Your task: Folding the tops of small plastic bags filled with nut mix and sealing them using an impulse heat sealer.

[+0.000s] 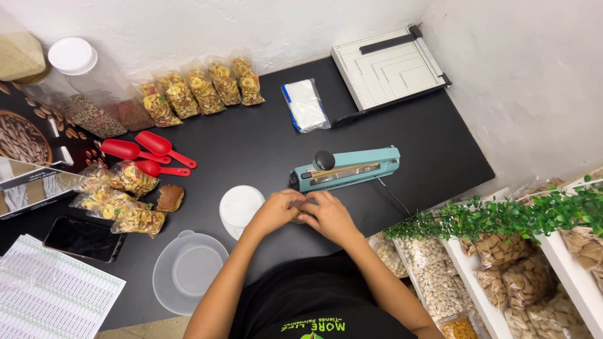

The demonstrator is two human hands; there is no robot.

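My left hand (274, 212) and right hand (328, 216) meet, fingers curled around something small I can't make out, just in front of the teal heat sealer (346, 169) on the black worktop (251, 141). It seems light and pliable, best pinched gently at its edges.

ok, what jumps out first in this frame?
Both hands, left hand and right hand, meet at the near edge of the black table, just in front of a teal bar-shaped heat sealer. To their left lie three red plastic scoops beside clear bags of mixed dried snacks.
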